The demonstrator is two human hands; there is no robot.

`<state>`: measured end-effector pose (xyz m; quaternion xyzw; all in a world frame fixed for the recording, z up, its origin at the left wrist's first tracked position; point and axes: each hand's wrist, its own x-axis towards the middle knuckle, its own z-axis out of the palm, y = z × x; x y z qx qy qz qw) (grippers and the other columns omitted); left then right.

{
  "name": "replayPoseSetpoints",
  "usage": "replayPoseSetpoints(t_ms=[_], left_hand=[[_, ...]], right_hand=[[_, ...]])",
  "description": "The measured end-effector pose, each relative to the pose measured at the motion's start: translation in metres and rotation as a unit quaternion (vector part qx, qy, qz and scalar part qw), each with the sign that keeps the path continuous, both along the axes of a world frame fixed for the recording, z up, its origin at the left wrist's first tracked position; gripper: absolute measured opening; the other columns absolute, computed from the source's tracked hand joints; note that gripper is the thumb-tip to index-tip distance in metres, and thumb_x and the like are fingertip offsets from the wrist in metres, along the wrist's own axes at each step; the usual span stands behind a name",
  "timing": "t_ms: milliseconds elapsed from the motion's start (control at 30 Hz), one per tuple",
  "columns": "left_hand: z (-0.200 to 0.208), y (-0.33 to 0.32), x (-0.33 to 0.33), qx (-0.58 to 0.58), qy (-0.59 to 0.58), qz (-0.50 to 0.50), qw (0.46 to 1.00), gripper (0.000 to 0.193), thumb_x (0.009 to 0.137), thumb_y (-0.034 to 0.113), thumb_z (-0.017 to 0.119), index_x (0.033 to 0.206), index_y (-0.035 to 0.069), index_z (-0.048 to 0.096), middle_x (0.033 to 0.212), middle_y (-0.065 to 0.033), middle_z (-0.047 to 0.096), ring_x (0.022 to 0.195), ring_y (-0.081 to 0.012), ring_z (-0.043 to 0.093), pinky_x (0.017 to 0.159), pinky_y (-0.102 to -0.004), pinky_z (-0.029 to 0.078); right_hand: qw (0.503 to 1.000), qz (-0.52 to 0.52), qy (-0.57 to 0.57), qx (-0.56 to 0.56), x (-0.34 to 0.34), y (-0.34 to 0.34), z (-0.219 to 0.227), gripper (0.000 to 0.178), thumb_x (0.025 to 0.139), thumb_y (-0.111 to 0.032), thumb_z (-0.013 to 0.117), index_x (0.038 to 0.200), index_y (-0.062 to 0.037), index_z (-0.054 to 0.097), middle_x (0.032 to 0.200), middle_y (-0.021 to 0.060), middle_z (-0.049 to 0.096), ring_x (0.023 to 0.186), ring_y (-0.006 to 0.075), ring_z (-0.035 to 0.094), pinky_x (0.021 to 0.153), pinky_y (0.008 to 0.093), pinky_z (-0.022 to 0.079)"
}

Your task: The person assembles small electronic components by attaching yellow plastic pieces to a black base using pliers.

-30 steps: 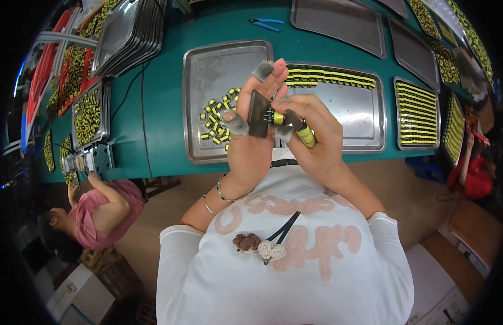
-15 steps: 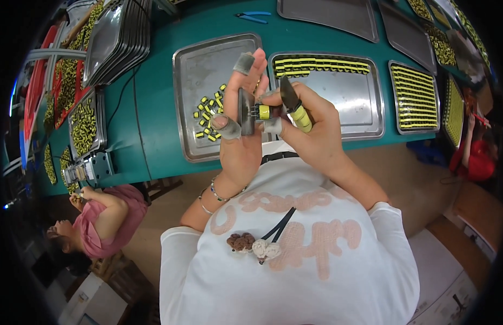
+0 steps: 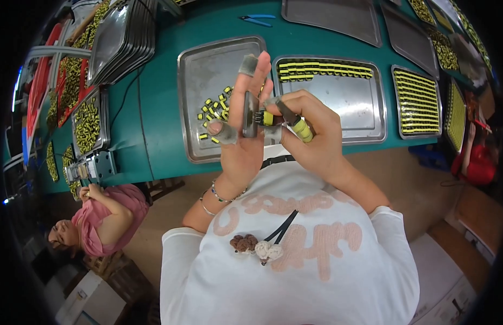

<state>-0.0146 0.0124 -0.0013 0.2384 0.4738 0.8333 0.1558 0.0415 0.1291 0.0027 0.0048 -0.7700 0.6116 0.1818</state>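
Observation:
My left hand (image 3: 243,149) is turned palm up, with index finger and thumb stretched out and grey covers on both. A dark rectangular block (image 3: 250,114) stands on edge in it; the other fingers are partly hidden behind. My right hand (image 3: 319,122) pinches a small yellow-and-black coil component (image 3: 268,118), its metal pins pointing at the block's face. Whether the pins touch the block I cannot tell. Also in my right hand is a dark-bladed tool (image 3: 298,125) with a yellow-wrapped handle, slanting across the fingers. Loose yellow-and-black components (image 3: 213,110) lie left of my left hand.
The loose pieces lie in a metal tray (image 3: 200,59). Another tray (image 3: 365,130) holds neat rows of components, with a filled tray (image 3: 416,100) further right. Blue-handled pliers (image 3: 258,20) lie at the back. Stacked trays (image 3: 124,40) stand left. A co-worker (image 3: 108,219) sits lower left.
The tool's blade has tipped down toward the component in my right hand. The block has turned slightly in my left hand. The whole scene has shifted a little rightward and down.

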Motion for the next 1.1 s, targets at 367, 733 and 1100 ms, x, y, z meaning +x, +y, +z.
replayPoseSetpoints(t_ms=[367, 733, 1100], left_hand=[[-0.006, -0.002, 0.002, -0.013, -0.032, -0.034, 0.999, 0.090, 0.084, 0.076, 0.017, 0.146, 0.011, 0.021, 0.148, -0.0237, 0.022, 0.139, -0.0354, 0.019, 0.113, -0.0483, 0.012], [-0.012, -0.006, 0.004, -0.031, -0.028, -0.044, 0.998, 0.091, 0.083, 0.076, 0.019, 0.146, 0.009, 0.018, 0.149, -0.0216, 0.020, 0.139, -0.0338, 0.020, 0.114, -0.0461, 0.013], [-0.019, -0.009, -0.002, -0.114, 0.084, -0.027, 0.990, 0.073, 0.094, 0.058, 0.030, 0.143, 0.004, 0.022, 0.145, -0.0127, 0.030, 0.137, -0.0236, 0.025, 0.112, -0.0396, 0.021]], right_hand=[[0.998, -0.014, 0.028, 0.053, 0.001, -0.003, 0.005, 0.029, 0.063, 0.011, 0.059, 0.090, 0.0014, 0.061, 0.090, 0.0110, 0.061, 0.078, 0.0185, 0.060, 0.069, 0.0274, 0.047], [0.999, -0.009, 0.026, 0.033, 0.001, -0.005, -0.002, 0.029, 0.064, 0.011, 0.061, 0.092, 0.0010, 0.062, 0.089, 0.0101, 0.061, 0.078, 0.0175, 0.060, 0.068, 0.0269, 0.048], [1.000, 0.027, -0.008, -0.005, -0.003, 0.000, -0.015, 0.033, 0.065, 0.012, 0.055, 0.097, 0.0029, 0.060, 0.095, 0.0090, 0.059, 0.086, 0.0168, 0.058, 0.073, 0.0257, 0.046]])
